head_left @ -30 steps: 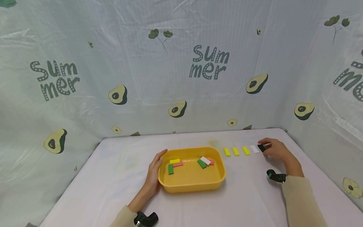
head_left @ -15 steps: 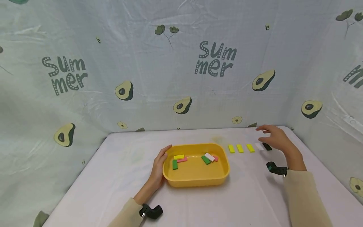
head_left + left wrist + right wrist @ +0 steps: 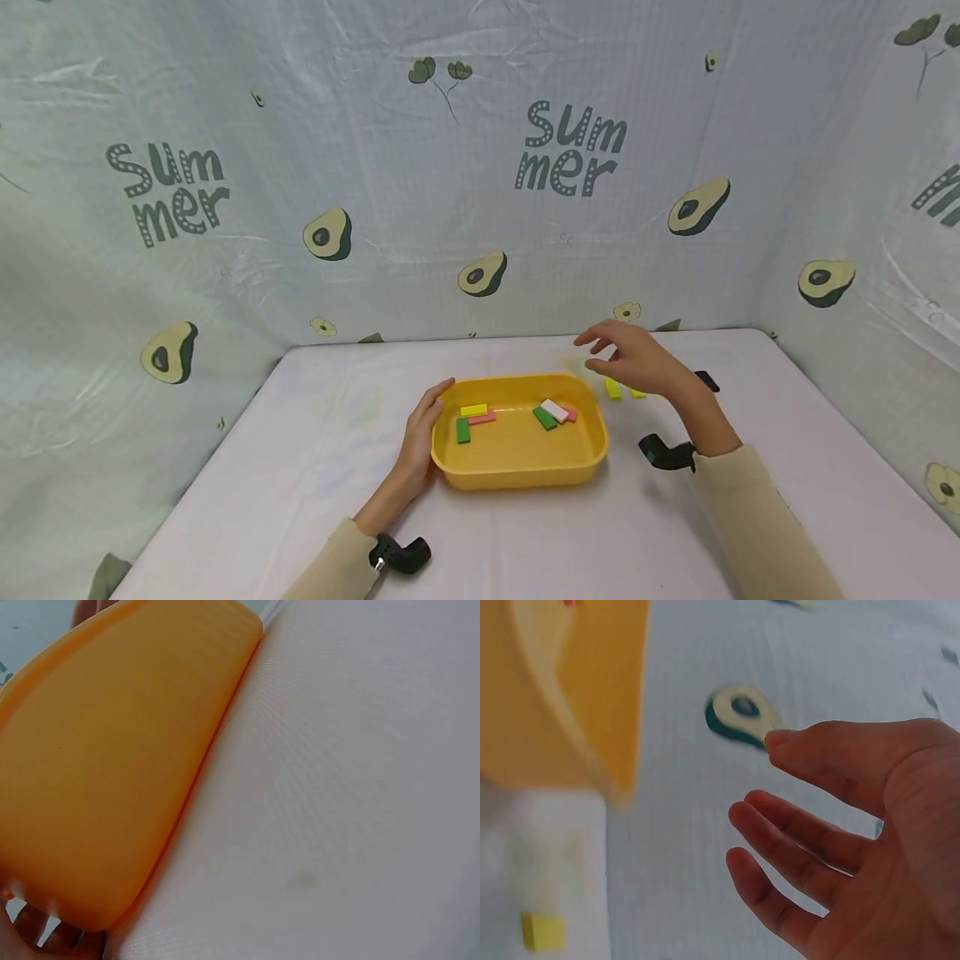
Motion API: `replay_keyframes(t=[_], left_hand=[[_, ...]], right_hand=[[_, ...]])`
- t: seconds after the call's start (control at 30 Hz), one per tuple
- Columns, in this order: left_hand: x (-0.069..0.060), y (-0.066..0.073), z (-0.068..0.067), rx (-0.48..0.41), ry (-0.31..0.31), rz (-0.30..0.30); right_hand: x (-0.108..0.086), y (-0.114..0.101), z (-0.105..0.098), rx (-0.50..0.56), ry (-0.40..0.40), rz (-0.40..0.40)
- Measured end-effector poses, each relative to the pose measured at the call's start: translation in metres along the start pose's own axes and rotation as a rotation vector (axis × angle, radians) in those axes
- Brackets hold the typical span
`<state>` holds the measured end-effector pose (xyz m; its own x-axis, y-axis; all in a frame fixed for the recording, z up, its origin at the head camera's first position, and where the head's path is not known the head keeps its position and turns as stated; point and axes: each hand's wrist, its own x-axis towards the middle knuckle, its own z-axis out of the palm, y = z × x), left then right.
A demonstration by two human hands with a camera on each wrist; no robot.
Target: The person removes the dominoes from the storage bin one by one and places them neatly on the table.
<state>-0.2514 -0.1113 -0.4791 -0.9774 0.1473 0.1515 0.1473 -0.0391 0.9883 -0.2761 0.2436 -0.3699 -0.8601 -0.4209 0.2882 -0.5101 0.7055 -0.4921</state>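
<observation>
My left hand (image 3: 417,442) rests against the left side of a yellow plastic tub (image 3: 517,480), its fingers lying along the outer wall. Several small flat blocks lie inside: yellow (image 3: 474,410), pink (image 3: 482,417) and green (image 3: 462,431) at left, and green (image 3: 544,417), white (image 3: 555,410) and pink (image 3: 572,414) at right. My right hand (image 3: 637,360), holding nothing, hovers right of the tub with fingers spread apart. Under it sit a yellow block (image 3: 612,388) and another yellow block (image 3: 637,394). A black block (image 3: 707,381) shows beyond the wrist. The hand hides the row's middle.
The tub stands mid-table on a pale cloth-covered table (image 3: 315,467). Behind and at the sides hangs a printed curtain (image 3: 390,208) with avocados and lettering, close to the table's back edge. Each wrist wears a black camera (image 3: 666,454).
My right hand let go of the black block at the row's right end, lifted, then swept left over the row toward the tub. The left hand stays at the tub; the head view shifted slightly.
</observation>
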Motion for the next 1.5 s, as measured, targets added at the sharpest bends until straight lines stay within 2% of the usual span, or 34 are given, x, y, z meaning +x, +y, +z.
replay_keyframes(t=[0.13, 0.33, 0.47, 0.6, 0.7, 0.83, 1.0, 1.2, 1.5], left_hand=[[0.0, 0.001, 0.0, 0.002, 0.004, -0.002], [0.0, 0.002, 0.0, -0.006, 0.003, -0.001], [-0.001, 0.001, 0.0, -0.009, 0.004, -0.006], [-0.002, 0.0, -0.001, -0.018, 0.012, -0.003], [-0.003, -0.002, -0.001, 0.009, 0.014, -0.009], [-0.002, -0.001, 0.0, 0.042, 0.0, -0.004], [-0.001, 0.001, 0.0, 0.026, 0.001, 0.007], [-0.001, -0.001, 0.0, 0.007, -0.007, -0.02], [-0.001, 0.001, -0.001, 0.011, 0.0, -0.011]], right_hand=[[0.011, -0.02, 0.019, 0.044, -0.092, -0.047], [0.019, -0.034, 0.046, 0.049, -0.202, -0.08], [0.022, -0.04, 0.062, 0.026, -0.242, -0.068], [0.024, -0.05, 0.076, 0.05, -0.284, -0.1], [0.024, -0.061, 0.086, 0.079, -0.317, -0.11], [0.026, -0.078, 0.098, 0.103, -0.342, -0.1], [0.034, -0.093, 0.116, 0.073, -0.386, -0.117], [0.038, -0.094, 0.136, 0.04, -0.388, -0.143], [0.037, -0.095, 0.142, 0.03, -0.374, -0.164]])
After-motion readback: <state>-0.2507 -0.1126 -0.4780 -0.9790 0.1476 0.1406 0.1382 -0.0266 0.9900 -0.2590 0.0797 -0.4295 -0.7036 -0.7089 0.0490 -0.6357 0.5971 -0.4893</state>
